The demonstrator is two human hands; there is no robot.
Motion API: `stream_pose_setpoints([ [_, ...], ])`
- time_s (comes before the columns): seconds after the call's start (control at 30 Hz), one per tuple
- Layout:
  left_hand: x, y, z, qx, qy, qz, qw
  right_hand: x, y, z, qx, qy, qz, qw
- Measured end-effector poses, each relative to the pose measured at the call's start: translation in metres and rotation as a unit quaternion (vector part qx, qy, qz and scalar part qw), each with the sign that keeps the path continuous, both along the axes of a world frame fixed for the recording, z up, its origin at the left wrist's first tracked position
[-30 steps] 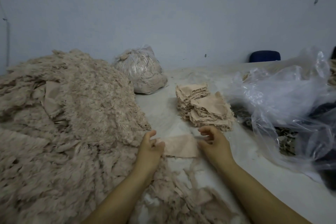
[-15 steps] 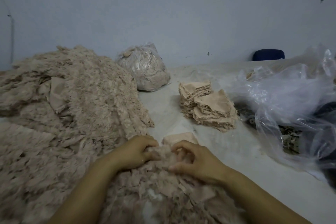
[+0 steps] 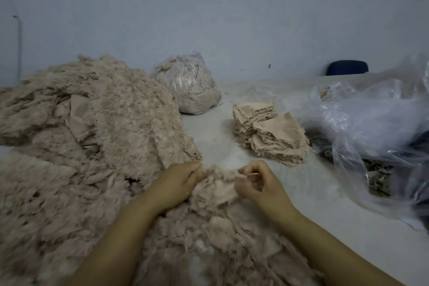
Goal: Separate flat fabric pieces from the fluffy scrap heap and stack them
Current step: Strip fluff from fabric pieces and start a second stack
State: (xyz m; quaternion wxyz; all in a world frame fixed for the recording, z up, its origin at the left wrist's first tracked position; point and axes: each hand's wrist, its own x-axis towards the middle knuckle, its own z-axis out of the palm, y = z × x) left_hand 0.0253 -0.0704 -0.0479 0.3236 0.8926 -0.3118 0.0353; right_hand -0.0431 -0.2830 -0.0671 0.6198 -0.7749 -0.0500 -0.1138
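- Where the fluffy heap [image 3: 88,169] thins out at its near edge, a beige fabric piece [image 3: 217,189] lies between the person's two hands, partly buried in loose scraps.
- The left hand [image 3: 176,184] has its fingers curled round the piece's left edge; the right hand [image 3: 257,184] pinches its right edge, fingers bent.
- The heap covers the left side of the pale table [image 3: 290,204] and spreads under both forearms.
- Beyond the hands, well apart from them, stand two stacks of flat pieces, touching each other: a far one [image 3: 254,111] and a nearer one [image 3: 278,141] leaning against it.
- One tied clear bag of scraps [image 3: 188,88] sits just beside the heap's far end.
- Loose crumpled plastic sheeting [image 3: 371,123] fills the right side over dark things, close to the nearer stack.
- One dark blue chair back [image 3: 347,68] shows against the wall.
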Motion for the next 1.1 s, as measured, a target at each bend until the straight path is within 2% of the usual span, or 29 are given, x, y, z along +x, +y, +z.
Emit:
stream_pose_setpoints([
  [0.07,-0.004,-0.007,0.001,-0.02,0.016,-0.014,1.0,-0.001,0.007,-0.005,-0.065,-0.008,0.037,0.997],
  [0.13,-0.006,-0.011,0.0,-0.021,0.03,-0.039,0.999,0.001,0.014,-0.004,-0.075,-0.045,0.034,0.996],
  [0.23,-0.005,-0.01,-0.002,-0.023,0.048,-0.035,0.998,0.003,0.011,0.001,0.01,-0.06,-0.009,0.998],
  [0.33,0.002,-0.004,-0.003,-0.062,0.059,0.021,0.996,0.004,0.006,0.002,0.097,-0.021,-0.034,0.995],
  [0.4,0.003,-0.005,-0.005,-0.093,0.059,0.041,0.993,0.003,0.011,0.0,0.119,0.008,-0.027,0.993],
  [0.5,-0.002,-0.014,-0.007,-0.113,0.034,0.035,0.992,0.002,0.019,-0.002,0.196,0.068,0.038,0.978],
  [0.57,-0.004,-0.018,-0.006,-0.103,0.01,0.037,0.994,0.0,0.021,-0.002,0.155,0.074,0.07,0.983],
  [0.63,-0.007,-0.021,-0.004,-0.104,0.014,0.036,0.994,0.001,0.021,-0.004,0.107,0.054,0.046,0.992],
  [0.7,-0.013,-0.023,-0.004,-0.072,0.029,0.016,0.997,0.002,0.02,-0.003,0.146,0.06,0.021,0.987],
  [0.77,-0.017,-0.026,-0.007,0.019,-0.004,0.006,1.0,0.003,0.018,0.001,0.222,0.07,0.02,0.972],
  [0.83,-0.017,-0.029,-0.008,0.051,-0.05,0.009,0.997,0.005,0.017,0.003,0.264,0.073,0.017,0.961],
  [0.93,-0.01,-0.024,-0.011,-0.024,-0.051,0.058,0.997,0.006,0.015,0.005,0.258,0.072,-0.015,0.963],
  [1.03,-0.002,-0.013,-0.014,-0.124,-0.031,0.137,0.982,0.005,0.009,0.006,0.249,0.074,-0.021,0.965],
  [1.1,0.002,-0.009,-0.018,-0.106,-0.037,0.174,0.978,0.004,0.008,0.007,0.244,0.072,-0.022,0.967],
])
